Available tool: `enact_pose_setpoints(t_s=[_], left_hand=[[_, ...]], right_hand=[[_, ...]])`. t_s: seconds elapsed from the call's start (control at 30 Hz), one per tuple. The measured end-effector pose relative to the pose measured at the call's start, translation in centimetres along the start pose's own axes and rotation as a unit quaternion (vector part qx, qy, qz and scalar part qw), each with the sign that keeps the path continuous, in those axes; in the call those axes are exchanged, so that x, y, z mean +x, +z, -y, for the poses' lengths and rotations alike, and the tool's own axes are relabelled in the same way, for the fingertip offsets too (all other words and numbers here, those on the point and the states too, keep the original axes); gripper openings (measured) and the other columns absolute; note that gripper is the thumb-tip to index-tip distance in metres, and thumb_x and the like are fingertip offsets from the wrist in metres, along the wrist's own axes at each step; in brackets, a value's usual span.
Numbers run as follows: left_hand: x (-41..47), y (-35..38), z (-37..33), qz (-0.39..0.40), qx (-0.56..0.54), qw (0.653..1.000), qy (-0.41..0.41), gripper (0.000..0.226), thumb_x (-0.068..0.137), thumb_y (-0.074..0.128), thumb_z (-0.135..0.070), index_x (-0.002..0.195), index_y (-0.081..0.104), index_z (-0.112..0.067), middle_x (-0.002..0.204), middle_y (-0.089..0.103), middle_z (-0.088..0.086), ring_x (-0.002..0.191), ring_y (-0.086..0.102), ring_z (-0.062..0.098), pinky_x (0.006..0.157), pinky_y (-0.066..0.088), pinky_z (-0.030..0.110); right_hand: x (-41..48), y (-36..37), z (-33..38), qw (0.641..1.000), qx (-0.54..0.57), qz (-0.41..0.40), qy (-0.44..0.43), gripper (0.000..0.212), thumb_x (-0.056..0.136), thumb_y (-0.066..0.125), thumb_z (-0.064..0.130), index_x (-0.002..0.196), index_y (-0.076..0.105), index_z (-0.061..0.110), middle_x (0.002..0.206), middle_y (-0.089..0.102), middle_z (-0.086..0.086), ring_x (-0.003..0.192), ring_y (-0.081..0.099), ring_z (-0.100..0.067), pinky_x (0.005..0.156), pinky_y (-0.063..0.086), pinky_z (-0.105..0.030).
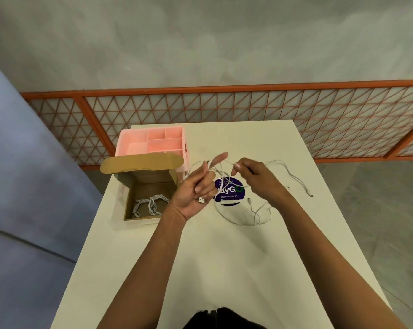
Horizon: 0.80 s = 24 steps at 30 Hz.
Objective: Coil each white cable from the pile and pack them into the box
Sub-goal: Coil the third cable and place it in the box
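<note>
Cardboard box [151, 177] sits open at the left with coiled cables [148, 205] already in it, handy for drop-ins. Left hand [196, 191] is palm-up, fingers curled on the USB plug [202, 200], index sticking out like a peg. So the white cable [221, 174] loops over it to the right hand [257, 179], whose fingers pinch it, then trails onto the table [224, 257].

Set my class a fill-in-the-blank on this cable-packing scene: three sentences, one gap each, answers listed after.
The organiser behind the cardboard box is ____.
The coiled cables in the box are ____.
The left hand and right hand hold a cable whose USB plug lies by the ____ palm.
Answers: pink, white, left.
</note>
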State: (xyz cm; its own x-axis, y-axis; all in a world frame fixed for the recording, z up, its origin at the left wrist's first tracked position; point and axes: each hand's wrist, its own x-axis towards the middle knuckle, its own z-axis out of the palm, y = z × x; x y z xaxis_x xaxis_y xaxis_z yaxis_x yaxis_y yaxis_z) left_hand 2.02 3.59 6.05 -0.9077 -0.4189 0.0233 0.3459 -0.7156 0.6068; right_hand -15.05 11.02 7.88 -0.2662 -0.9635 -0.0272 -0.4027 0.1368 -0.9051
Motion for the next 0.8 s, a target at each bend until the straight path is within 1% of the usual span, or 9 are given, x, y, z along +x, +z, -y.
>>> enact_pose_setpoints(t_s=[0.07, 0.17, 0.23, 0.3, 0.4, 0.5, 0.63, 0.7, 0.8], left_hand=[[0.1, -0.2, -0.5, -0.011, 0.019, 0.999, 0.026, 0.047, 0.100, 0.034, -0.026, 0.145, 0.035, -0.008, 0.046, 0.044, -0.005, 0.033, 0.027, 0.006, 0.044, 0.024, 0.018], [0.3, -0.2, -0.7, -0.059, 0.099, 0.992, 0.052, 0.058, 0.093, 0.054, -0.033, 0.145, 0.036, -0.012, 0.054, 0.050, -0.006, 0.042, 0.042, 0.003, 0.054, 0.035, 0.017], [0.5, -0.1, -0.7, -0.095, 0.140, 0.983, 0.072, 0.055, 0.093, 0.048, -0.031, 0.144, 0.038, -0.013, 0.060, 0.056, -0.006, 0.055, 0.055, 0.003, 0.075, 0.051, 0.020], [0.6, -0.2, -0.6, -0.112, 0.141, 0.979, 0.091, 0.050, 0.092, 0.042, -0.026, 0.141, 0.040, -0.013, 0.070, 0.068, -0.003, 0.075, 0.068, 0.011, 0.100, 0.048, 0.037], [0.8, -0.8, -0.5, -0.135, 0.133, 0.978, 0.089, 0.049, 0.094, 0.039, -0.027, 0.141, 0.038, -0.015, 0.094, 0.074, 0.003, 0.103, 0.067, 0.021, 0.103, 0.044, 0.044], [0.9, -1.2, -0.4, -0.181, 0.189, 0.962, 0.076, 0.043, 0.102, 0.031, -0.027, 0.144, 0.033, -0.018, 0.106, 0.073, 0.004, 0.110, 0.065, 0.021, 0.096, 0.050, 0.035], [0.6, -1.8, 0.3, -0.208, 0.314, 0.926, 0.001, 0.032, 0.100, 0.037, -0.034, 0.130, 0.051, -0.033, 0.132, 0.059, 0.011, 0.120, 0.058, 0.025, 0.110, 0.036, 0.040], [0.5, -1.9, 0.7, -0.191, 0.358, 0.913, -0.044, 0.033, 0.098, 0.042, -0.038, 0.128, 0.055, -0.033, 0.126, 0.063, 0.013, 0.111, 0.062, 0.029, 0.107, 0.039, 0.041], [0.3, -1.0, 1.0, -0.153, 0.392, 0.903, -0.084, 0.038, 0.103, 0.033, -0.029, 0.131, 0.050, -0.010, 0.075, 0.071, 0.005, 0.054, 0.060, 0.015, 0.082, 0.051, 0.029]], right_hand=[[-0.4, 0.5, -0.5, 0.998, -0.048, 0.041, -0.006, 0.029, 0.101, 0.040, 0.025, 0.082, 0.062, 0.021, 0.055, 0.044, 0.013, 0.049, 0.035, -0.002, 0.052, 0.029, -0.015], [-0.9, 1.2, -0.3, 0.988, -0.114, 0.108, -0.002, 0.031, 0.102, 0.038, 0.017, 0.085, 0.064, 0.018, 0.053, 0.048, 0.016, 0.048, 0.041, 0.000, 0.054, 0.030, -0.014], [-1.2, 1.6, 0.4, 0.978, -0.139, 0.155, 0.011, 0.032, 0.102, 0.037, 0.018, 0.092, 0.067, 0.013, 0.058, 0.047, 0.016, 0.051, 0.044, 0.003, 0.056, 0.034, -0.011], [-1.3, 1.7, 1.0, 0.967, -0.158, 0.196, 0.023, 0.032, 0.102, 0.037, 0.021, 0.097, 0.067, 0.013, 0.069, 0.048, 0.013, 0.059, 0.046, 0.001, 0.068, 0.041, -0.014], [-1.4, 1.4, 1.9, 0.948, -0.208, 0.242, 0.013, 0.031, 0.102, 0.038, 0.025, 0.096, 0.068, 0.017, 0.078, 0.056, 0.003, 0.070, 0.052, -0.009, 0.078, 0.043, -0.028], [-1.7, 1.1, 2.8, 0.942, -0.218, 0.255, -0.009, 0.032, 0.101, 0.041, 0.031, 0.085, 0.067, 0.023, 0.089, 0.063, -0.013, 0.082, 0.058, -0.024, 0.077, 0.045, -0.031], [-1.5, 0.2, 3.7, 0.956, -0.210, 0.198, -0.048, 0.036, 0.098, 0.047, 0.034, 0.069, 0.063, 0.022, 0.056, 0.056, 0.016, 0.053, 0.043, -0.006, 0.054, 0.034, -0.012], [-1.0, -0.4, 3.9, 0.962, -0.209, 0.164, -0.060, 0.038, 0.096, 0.050, 0.036, 0.064, 0.061, 0.018, 0.047, 0.050, 0.015, 0.048, 0.039, -0.007, 0.049, 0.031, -0.013], [-0.8, -1.3, 4.2, 0.970, -0.195, 0.131, -0.071, 0.036, 0.095, 0.053, 0.037, 0.061, 0.058, 0.025, 0.052, 0.053, 0.011, 0.052, 0.044, -0.005, 0.050, 0.031, -0.014]])
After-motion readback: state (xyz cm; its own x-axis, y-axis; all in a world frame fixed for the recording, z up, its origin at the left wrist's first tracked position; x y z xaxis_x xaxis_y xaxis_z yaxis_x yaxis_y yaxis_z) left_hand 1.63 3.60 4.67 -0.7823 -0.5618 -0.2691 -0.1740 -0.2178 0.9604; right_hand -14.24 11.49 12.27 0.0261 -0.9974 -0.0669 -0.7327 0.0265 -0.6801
